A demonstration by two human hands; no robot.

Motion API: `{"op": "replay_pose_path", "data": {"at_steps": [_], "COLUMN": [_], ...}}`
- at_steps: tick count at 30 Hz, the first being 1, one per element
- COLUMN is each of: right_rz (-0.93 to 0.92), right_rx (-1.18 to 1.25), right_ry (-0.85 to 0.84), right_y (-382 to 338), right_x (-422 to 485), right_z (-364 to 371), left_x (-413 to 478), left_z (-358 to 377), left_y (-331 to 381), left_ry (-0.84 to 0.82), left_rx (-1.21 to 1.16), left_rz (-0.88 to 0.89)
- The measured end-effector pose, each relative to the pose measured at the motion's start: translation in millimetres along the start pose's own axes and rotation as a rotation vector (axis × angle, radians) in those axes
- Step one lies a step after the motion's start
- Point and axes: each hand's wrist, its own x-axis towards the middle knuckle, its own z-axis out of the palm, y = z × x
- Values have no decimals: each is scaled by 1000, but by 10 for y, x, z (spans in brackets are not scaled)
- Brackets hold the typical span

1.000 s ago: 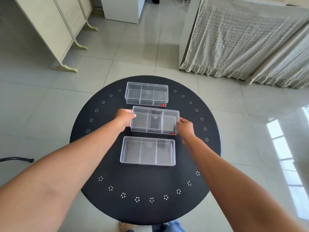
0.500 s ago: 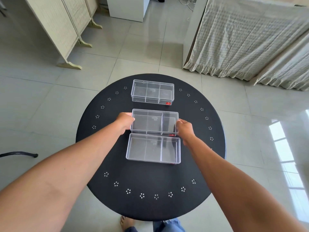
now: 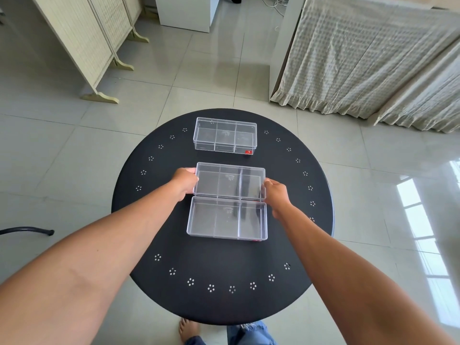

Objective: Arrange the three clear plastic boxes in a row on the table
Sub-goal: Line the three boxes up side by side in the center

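Note:
Three clear plastic boxes with inner dividers lie on a round black table (image 3: 154, 220). The far box (image 3: 225, 135) sits alone near the table's back edge. The middle box (image 3: 229, 181) is gripped at its short ends: my left hand (image 3: 185, 183) holds the left end and my right hand (image 3: 277, 196) holds the right end. Its near long edge meets the far edge of the near box (image 3: 227, 219), which rests flat on the table. A gap of dark tabletop separates the middle box from the far box.
Small white flower marks ring the tabletop. A folding screen (image 3: 82, 41) stands at the back left and a cloth-covered piece of furniture (image 3: 361, 58) at the back right. A black curved bar (image 3: 27, 230) shows at the left, and a bare foot (image 3: 188, 328) below the table.
Both hands have brought the middle box toward me, from close to the far box down against the near box. The gap to the far box has widened.

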Motion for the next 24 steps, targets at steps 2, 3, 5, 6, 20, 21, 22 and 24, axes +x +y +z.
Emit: {"op": "replay_pose_path", "data": {"at_steps": [2,3,5,6,20,21,22,24], "right_rz": [0,4,19,24,29,33,31,22], "right_rx": [-8,-16,-24,-24,-24,-7,6,18], "right_ry": [3,0,-4,-2,49,57,63,85], "right_y": [9,3,2,7,8,4,1,-58], "right_x": [0,-7,-7,-1,44,60,88,105], "right_z": [-1,-3,-7,-8,-4,-8,-13,-33], "left_x": [-22,-38,-66,-77,-112,-98,-89,-111], "left_z": [-1,-1,-1,-1,-11,-20,-28,-31], "left_y": [0,4,10,15,56,53,54,95], "left_ry": [-6,-9,-2,0,-6,-9,-12,-20], "left_rx": [-3,1,1,0,34,32,20,11], "left_rz": [-2,0,9,11,-4,1,-6,-11]}}
